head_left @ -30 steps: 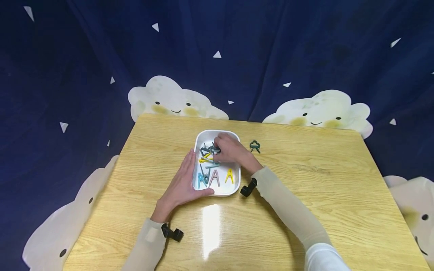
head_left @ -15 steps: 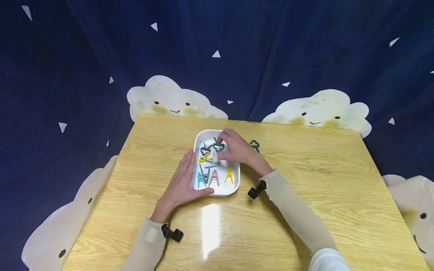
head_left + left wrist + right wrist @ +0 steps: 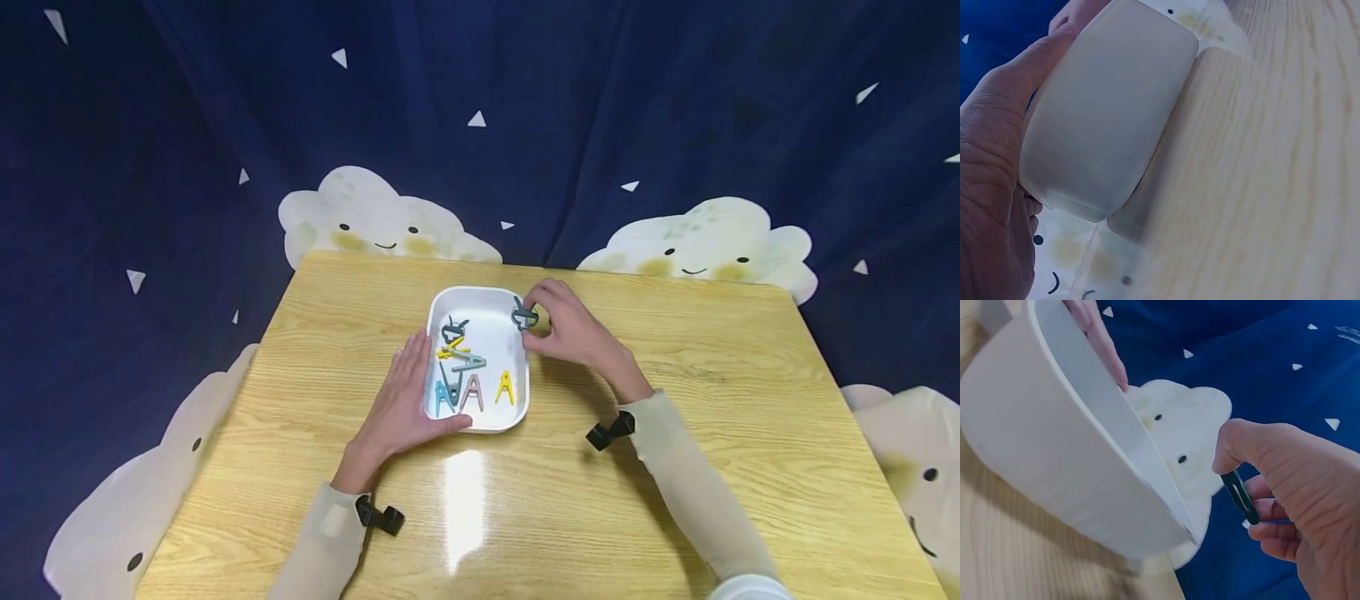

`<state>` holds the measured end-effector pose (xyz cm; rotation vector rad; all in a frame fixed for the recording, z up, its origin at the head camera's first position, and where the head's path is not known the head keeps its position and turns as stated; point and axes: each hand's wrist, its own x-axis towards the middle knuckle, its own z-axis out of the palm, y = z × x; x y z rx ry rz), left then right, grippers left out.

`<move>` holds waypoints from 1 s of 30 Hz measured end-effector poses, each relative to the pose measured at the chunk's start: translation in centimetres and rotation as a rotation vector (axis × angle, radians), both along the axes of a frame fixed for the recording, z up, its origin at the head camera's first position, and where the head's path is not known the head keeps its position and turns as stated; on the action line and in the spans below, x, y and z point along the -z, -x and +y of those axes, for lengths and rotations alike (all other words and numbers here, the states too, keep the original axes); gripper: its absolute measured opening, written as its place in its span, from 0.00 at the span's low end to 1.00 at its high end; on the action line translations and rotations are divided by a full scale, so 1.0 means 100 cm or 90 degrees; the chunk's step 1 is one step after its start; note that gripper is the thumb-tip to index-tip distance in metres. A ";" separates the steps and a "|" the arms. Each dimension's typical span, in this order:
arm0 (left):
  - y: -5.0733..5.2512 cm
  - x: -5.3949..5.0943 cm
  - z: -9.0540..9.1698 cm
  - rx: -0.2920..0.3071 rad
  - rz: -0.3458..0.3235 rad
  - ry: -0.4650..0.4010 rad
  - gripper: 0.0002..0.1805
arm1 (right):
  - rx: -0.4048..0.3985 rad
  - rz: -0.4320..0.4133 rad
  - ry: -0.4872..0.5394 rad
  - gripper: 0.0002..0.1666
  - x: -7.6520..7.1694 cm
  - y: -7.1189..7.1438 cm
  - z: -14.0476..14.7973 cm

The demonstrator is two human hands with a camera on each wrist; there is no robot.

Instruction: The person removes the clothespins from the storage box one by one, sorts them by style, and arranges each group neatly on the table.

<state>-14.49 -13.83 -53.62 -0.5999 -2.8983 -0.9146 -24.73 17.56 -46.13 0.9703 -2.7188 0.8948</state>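
A white tray holds small clips. My left hand lies around its near left corner, fingers straight along the left side and thumb along the near rim. Thumb and index finger of my right hand pinch a dark green clip above the tray's far right corner; the right wrist view also shows this slotted clip. Inside the tray are another dark green clip, a pale blue-green clip, a pink clip, a blue clip and a yellow clip.
The wooden table extends around the tray. Behind it hangs a dark blue curtain printed with clouds. Another dark green clip seen earlier on the table, right of the tray, is now hidden by my right hand.
My right hand has lifted a dark green clip out of the tray's far part and carried it rightward to the right rim. My left hand has stayed in place.
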 end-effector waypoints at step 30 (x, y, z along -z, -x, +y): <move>0.001 0.001 0.001 -0.001 0.005 -0.008 0.80 | 0.089 -0.017 0.036 0.19 0.052 0.021 0.104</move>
